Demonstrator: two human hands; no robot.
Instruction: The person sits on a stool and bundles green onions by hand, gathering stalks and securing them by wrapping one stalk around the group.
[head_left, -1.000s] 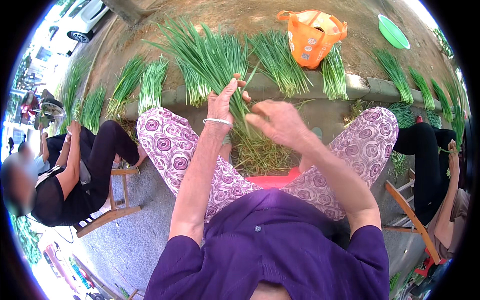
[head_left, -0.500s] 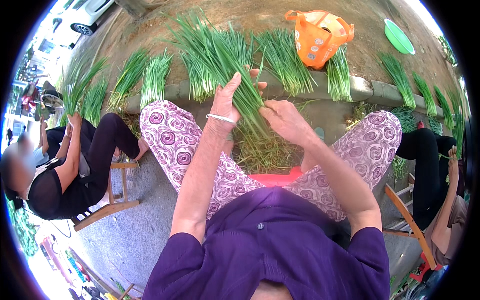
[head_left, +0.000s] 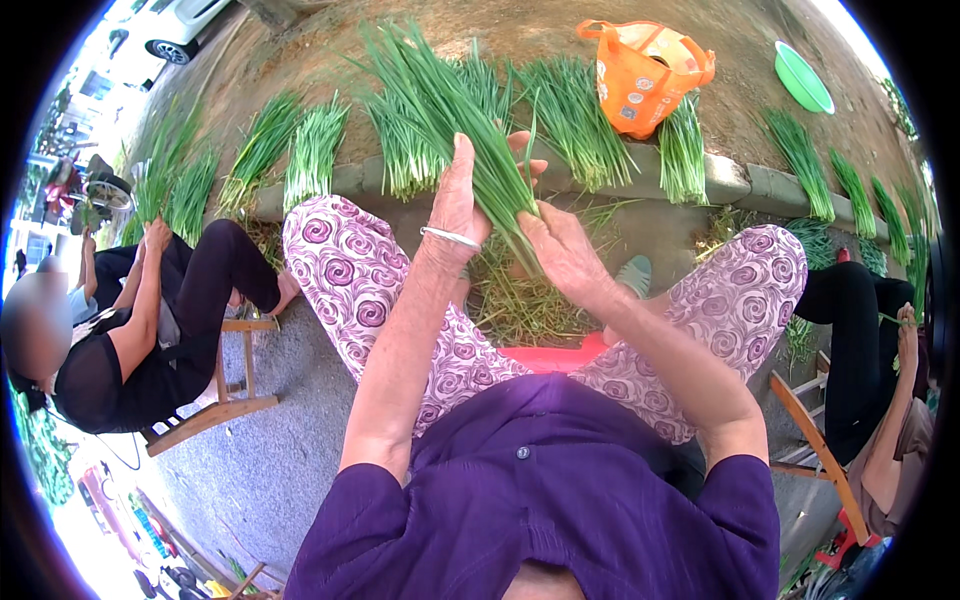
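A loose bunch of garlic chives [head_left: 450, 110] lies slantwise in my left hand [head_left: 460, 205], leaf tips up and to the left. The left thumb stands up beside the stalks and the fingers, partly hidden, pass behind them. My right hand [head_left: 572, 258] is closed at the lower right side of the bunch, thumb and fingertips pinching stalks there. Beneath both hands, a heap of yellowish-green trimmings [head_left: 525, 305] lies on the ground between my feet.
Finished-looking chive bundles [head_left: 570, 125] lean in a row along the stone kerb [head_left: 735, 180]. Behind them are an orange bag [head_left: 640, 85] and a green basin [head_left: 803, 78]. People sit on both sides, near a wooden chair [head_left: 215, 420]. Something red [head_left: 550, 358] shows between my knees.
The bunch has tilted slightly and its lower ends sit a little further right. My right hand has moved slightly right and down, still at the stalks. The left thumb is more upright.
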